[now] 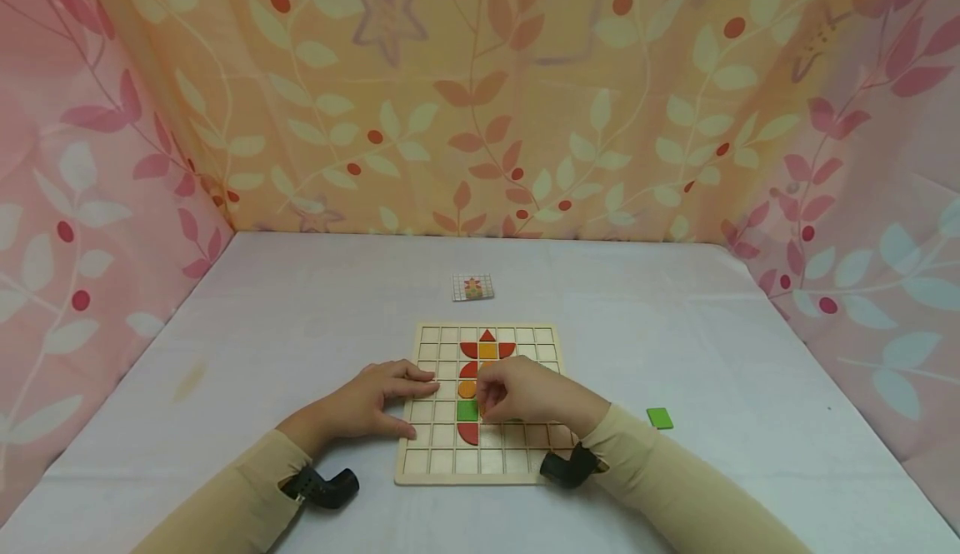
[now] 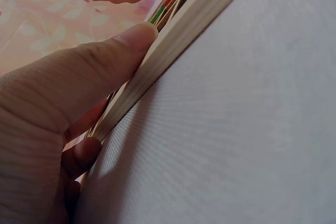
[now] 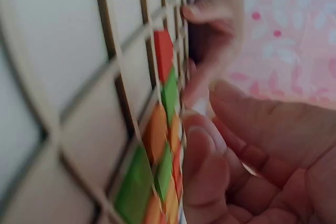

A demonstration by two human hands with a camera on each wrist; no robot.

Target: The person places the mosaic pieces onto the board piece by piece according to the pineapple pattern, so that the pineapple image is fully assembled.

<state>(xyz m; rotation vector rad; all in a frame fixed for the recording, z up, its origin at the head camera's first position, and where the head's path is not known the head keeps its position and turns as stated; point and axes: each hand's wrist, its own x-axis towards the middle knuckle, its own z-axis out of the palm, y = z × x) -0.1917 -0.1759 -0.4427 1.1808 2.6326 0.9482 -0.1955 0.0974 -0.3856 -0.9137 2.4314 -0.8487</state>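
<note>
A pale wooden grid board (image 1: 442, 461) lies on the table with flat coloured pieces in its cells: a red triangle (image 1: 487, 336), red quarter-circles (image 1: 468, 433), an orange square (image 1: 487, 351), an orange circle (image 1: 467, 389) and a green square (image 1: 467, 411). My left hand (image 1: 371, 400) rests at the board's left edge, fingers extended over it and thumb (image 2: 113, 56) on the rim. My right hand (image 1: 528, 391) is over the middle cells, fingertips close to an orange round piece (image 3: 156, 132) beside the green square. Thumb and bent forefinger stand apart, with no piece showing between them. The hand hides some cells.
A small pattern card (image 1: 472, 287) with a coloured figure on a grid lies beyond the board. One loose green square (image 1: 660, 418) lies on the white cloth to the right, near my right forearm. Patterned curtains (image 1: 480, 96) stand round the table's back and sides.
</note>
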